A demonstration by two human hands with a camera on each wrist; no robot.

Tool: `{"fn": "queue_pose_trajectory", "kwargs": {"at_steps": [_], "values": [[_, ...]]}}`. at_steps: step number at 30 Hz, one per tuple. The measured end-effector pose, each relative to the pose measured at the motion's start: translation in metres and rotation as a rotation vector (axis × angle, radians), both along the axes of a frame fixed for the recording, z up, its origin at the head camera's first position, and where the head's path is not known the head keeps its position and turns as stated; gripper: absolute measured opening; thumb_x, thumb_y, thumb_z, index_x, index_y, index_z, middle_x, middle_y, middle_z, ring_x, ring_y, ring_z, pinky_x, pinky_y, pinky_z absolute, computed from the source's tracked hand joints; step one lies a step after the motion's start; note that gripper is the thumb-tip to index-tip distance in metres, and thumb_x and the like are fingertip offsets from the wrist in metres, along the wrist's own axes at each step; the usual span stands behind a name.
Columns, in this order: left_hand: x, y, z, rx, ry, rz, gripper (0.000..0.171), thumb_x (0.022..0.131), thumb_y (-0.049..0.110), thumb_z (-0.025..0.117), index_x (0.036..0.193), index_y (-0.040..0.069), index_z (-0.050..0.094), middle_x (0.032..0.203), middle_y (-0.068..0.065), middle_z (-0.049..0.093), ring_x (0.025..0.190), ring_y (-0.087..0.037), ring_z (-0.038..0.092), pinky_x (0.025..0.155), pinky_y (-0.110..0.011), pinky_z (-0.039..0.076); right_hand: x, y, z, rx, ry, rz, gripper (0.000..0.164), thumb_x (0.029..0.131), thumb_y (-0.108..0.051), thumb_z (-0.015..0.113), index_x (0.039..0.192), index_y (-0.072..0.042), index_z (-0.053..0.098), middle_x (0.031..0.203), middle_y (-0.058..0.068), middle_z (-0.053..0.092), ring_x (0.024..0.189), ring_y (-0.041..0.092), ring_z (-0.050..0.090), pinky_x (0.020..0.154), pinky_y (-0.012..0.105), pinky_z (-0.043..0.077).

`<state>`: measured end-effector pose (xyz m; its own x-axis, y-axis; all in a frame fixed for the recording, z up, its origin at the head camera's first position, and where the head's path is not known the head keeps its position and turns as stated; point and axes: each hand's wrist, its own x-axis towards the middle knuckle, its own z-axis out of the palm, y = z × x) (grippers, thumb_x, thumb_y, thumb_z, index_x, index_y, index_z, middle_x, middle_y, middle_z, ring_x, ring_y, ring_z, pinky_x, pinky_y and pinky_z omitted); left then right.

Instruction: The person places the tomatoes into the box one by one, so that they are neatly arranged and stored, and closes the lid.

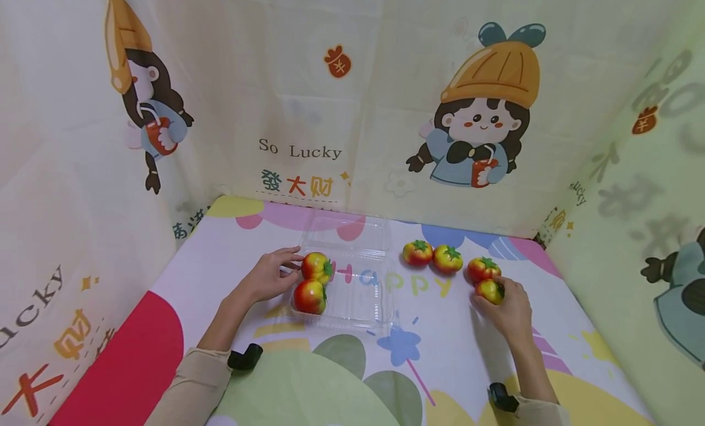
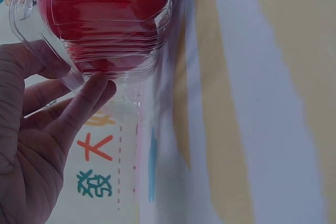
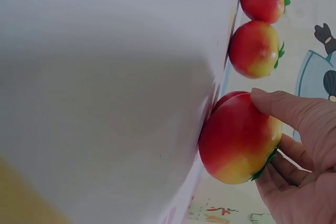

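A clear plastic clamshell box (image 1: 352,319) lies with its lid folded back, and two red-and-yellow tomatoes sit at its left end, one tomato (image 1: 310,296) in front of another tomato (image 1: 316,267). My left hand (image 1: 273,273) is at the box's left side; in the left wrist view its thumb and fingers pinch the rim. On the right, my right hand (image 1: 509,306) grips a tomato (image 3: 239,140), thumb on one side and fingers by the green leafy top. Just behind that one is another tomato (image 1: 483,269), mostly hidden in the right wrist view.
Two more tomatoes stand side by side behind the printed letters, a left tomato (image 1: 417,253) and a right tomato (image 1: 447,259). The box's transparent lid (image 1: 347,233) lies toward the back. A patterned cloth (image 1: 451,340) covers the table, and printed curtains (image 1: 374,108) enclose it.
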<state>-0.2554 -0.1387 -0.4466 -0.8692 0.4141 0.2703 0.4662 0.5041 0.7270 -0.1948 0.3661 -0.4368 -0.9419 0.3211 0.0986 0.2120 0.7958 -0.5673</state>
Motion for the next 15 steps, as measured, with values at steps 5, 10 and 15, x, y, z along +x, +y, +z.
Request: {"fn": "queue_pose_trajectory", "kwargs": {"at_steps": [5, 10, 15], "values": [[-0.0002, -0.0002, -0.0004, -0.003, 0.003, 0.003, 0.038, 0.092, 0.004, 0.067, 0.128, -0.007, 0.067, 0.146, -0.029, 0.053, 0.104, -0.033, 0.073, 0.085, -0.041, 0.062, 0.0000, 0.0008, -0.0011, 0.012, 0.017, 0.000, 0.070, 0.089, -0.014, 0.077, 0.143, 0.012, 0.043, 0.142, 0.037, 0.040, 0.132, 0.054, 0.035, 0.115, 0.070, 0.029], [-0.0005, -0.0006, -0.0006, 0.002, 0.007, 0.001, 0.038, 0.092, 0.004, 0.067, 0.128, -0.007, 0.067, 0.146, -0.029, 0.052, 0.104, -0.033, 0.073, 0.085, -0.041, 0.062, 0.0004, -0.0010, -0.0029, 0.019, 0.053, -0.012, 0.067, 0.087, -0.011, 0.078, 0.141, 0.012, 0.046, 0.140, 0.037, 0.042, 0.131, 0.054, 0.037, 0.115, 0.069, 0.029], [-0.0002, -0.0005, -0.0005, 0.000, 0.009, -0.004, 0.037, 0.092, 0.003, 0.067, 0.128, -0.007, 0.067, 0.146, -0.029, 0.053, 0.103, -0.033, 0.073, 0.085, -0.041, 0.062, 0.0020, -0.0026, -0.0031, 0.033, 0.073, -0.019, 0.065, 0.086, -0.011, 0.079, 0.138, 0.014, 0.048, 0.138, 0.037, 0.045, 0.129, 0.054, 0.039, 0.116, 0.068, 0.028]]}}
